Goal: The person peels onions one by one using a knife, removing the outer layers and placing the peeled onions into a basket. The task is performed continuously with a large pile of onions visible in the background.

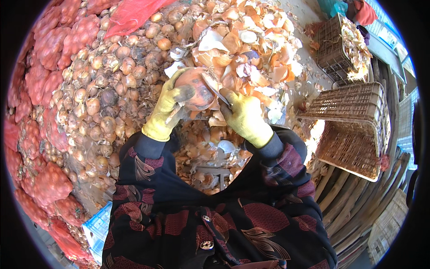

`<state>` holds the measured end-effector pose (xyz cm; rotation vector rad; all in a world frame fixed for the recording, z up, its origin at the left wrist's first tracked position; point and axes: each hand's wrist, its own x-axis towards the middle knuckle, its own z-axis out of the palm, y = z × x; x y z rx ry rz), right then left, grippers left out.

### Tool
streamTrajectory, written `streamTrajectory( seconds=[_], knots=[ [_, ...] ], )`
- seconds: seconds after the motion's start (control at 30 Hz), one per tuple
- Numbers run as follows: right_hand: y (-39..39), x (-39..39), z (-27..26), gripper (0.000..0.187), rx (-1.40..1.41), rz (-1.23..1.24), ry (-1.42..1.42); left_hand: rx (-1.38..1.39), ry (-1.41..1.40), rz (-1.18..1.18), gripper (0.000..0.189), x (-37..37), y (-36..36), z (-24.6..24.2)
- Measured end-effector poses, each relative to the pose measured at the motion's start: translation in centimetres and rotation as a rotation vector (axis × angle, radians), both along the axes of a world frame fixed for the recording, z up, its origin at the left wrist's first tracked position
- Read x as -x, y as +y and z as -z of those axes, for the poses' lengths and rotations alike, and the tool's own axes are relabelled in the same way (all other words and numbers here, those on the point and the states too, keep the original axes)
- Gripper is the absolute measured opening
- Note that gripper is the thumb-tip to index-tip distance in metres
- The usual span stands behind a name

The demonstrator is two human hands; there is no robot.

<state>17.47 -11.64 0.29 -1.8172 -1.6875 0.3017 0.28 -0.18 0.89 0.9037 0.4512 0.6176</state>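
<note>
A large onion [193, 80] with dark patches sits in my left hand [164, 107], which wears a yellow work glove with soiled fingers. My right hand [248, 117], gloved the same way, grips a small knife [220, 94]. The knife's blade lies against the right side of the onion, and its handle is hidden in the glove. Dry roots or a stem stub stick out at the onion's top. Just beyond my hands spreads a heap of loose onion skins [235, 43]. More skins [211, 134] lie below, between my knees.
Unpeeled onions [111, 80] are piled at left, beside red mesh sacks [47, 84] of onions. A plastic crate [349, 134] lies tipped at right; another crate [331, 50] holds skins. Wooden poles [342, 198] and a blue crate [99, 225] flank me. A person's sleeve [364, 13] shows top right.
</note>
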Motion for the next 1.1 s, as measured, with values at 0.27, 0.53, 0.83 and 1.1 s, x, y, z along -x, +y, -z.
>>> streamTrajectory(
  seconds=[0.27,0.53,0.83,1.1],
  knots=[
    [0.5,0.6,0.2,0.015,0.088,0.011,0.051,-0.179,0.139,-0.130,0.065,-0.5,-0.7,-0.7],
    [0.3,0.7,0.7,0.016,0.125,0.061,0.001,-0.117,0.173,-0.160,0.067,-0.8,-1.3,-0.4],
    [0.6,0.6,1.0,0.017,0.170,0.065,-0.011,-0.032,0.218,-0.072,0.063,-0.9,-2.0,-1.6],
    [0.9,-2.2,2.9,0.015,0.249,0.171,-0.111,-0.180,-0.035,-0.292,0.069,0.5,-0.8,-1.7]
  ],
)
